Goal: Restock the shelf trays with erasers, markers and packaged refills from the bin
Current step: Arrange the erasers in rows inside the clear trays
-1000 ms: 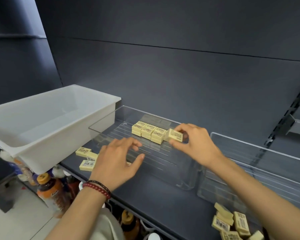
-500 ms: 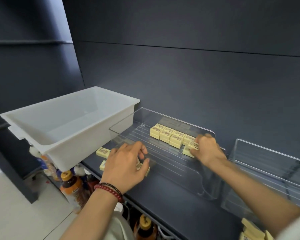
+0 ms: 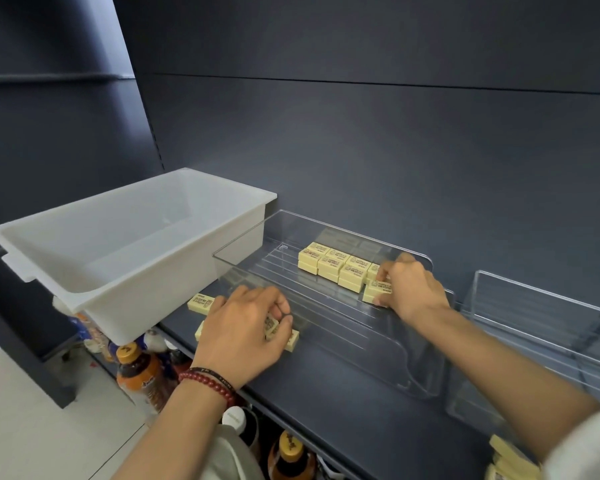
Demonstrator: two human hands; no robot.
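Note:
A clear plastic shelf tray (image 3: pixel 409 372) lies on the dark shelf (image 3: pixel 347 414). A row of cream erasers (image 3: pixel 340 268) stands at its back. My right hand (image 3: pixel 413 292) reaches into the tray and pinches the last eraser (image 3: pixel 378 292) at the right end of that row. My left hand (image 3: pixel 246 330) sits at the tray's front left corner, its fingers curled round a loose eraser (image 3: pixel 273 329). Another eraser (image 3: pixel 291 339) lies under that hand and one more eraser (image 3: pixel 200 303) lies left of it. The white bin (image 3: pixel 132 251) stands at the left.
A second clear tray (image 3: pixel 541 344) stands to the right. Several erasers (image 3: pixel 506 459) lie on the shelf at the lower right. Bottles (image 3: pixel 139 372) stand on the level below the shelf. The dark back wall (image 3: pixel 361 150) rises behind the trays.
My right hand has carried its eraser down into the tray and set it against the end of the row. My left hand has curled round a loose eraser at the tray's front.

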